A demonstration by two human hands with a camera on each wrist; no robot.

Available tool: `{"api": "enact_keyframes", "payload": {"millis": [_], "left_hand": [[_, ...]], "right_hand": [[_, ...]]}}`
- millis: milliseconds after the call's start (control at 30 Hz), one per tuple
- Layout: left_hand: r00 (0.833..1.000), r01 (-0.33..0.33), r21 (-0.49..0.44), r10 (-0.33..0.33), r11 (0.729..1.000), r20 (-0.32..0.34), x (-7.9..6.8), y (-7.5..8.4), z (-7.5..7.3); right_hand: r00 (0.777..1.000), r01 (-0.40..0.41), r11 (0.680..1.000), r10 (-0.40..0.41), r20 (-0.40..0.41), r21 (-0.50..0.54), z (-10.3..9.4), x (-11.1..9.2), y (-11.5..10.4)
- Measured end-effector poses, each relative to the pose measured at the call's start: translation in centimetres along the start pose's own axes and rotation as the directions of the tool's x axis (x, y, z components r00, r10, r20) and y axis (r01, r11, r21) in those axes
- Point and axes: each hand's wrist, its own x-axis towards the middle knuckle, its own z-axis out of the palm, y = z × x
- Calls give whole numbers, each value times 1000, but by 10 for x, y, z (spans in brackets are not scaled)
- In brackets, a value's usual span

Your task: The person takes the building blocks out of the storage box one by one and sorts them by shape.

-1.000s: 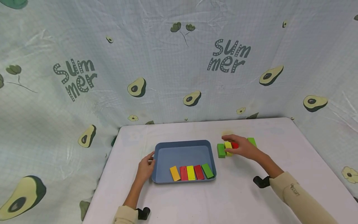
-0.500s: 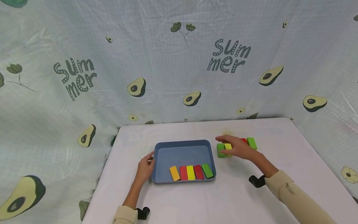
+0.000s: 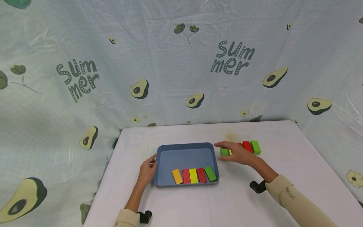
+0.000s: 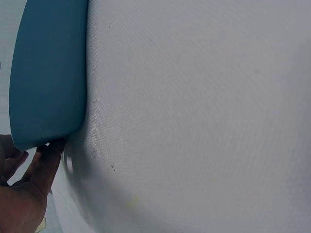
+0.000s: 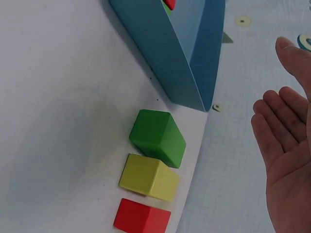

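A blue-grey tray (image 3: 185, 157) lies on the white table, with orange, red, yellow and green blocks in a row along its near side. At the tray's left edge, my left hand (image 3: 146, 170) touches the outer wall with its fingers; the left wrist view shows the fingertips at the tray's corner. My right hand (image 3: 236, 153) hovers right of the tray over a second row of blocks, thumb and fingers spread, holding nothing. Beneath it sit a green block (image 5: 158, 136), a yellow block (image 5: 149, 177) and a red block (image 5: 142, 216), partly hidden in the head view.
Further right in that row are another red block (image 3: 247, 147) and a green block (image 3: 255, 147). A printed cloth (image 3: 170, 63) hangs behind and beside the table (image 3: 181, 205).
My right hand has moved left along the block row, uncovering the red blocks and now covering part of the green and yellow ones. My left hand stays at the tray.
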Motion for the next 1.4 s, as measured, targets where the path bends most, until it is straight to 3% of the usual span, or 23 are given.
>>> {"api": "enact_keyframes", "payload": {"millis": [767, 1100, 1400], "left_hand": [[1000, -4, 14, 4, 1000, 17, 2, 1, -3], [1000, -4, 4, 4, 1000, 19, 0, 2, -3], [1000, -3, -7, 3, 1000, 26, -2, 2, -3]], "right_hand": [[1000, 17, 1000, -17, 11, -8, 2, 0, 0], [997, -36, 999, 36, 62, 12, 15, 0, -2], [992, -53, 998, 57, 111, -38, 28, -1, -7]]}}
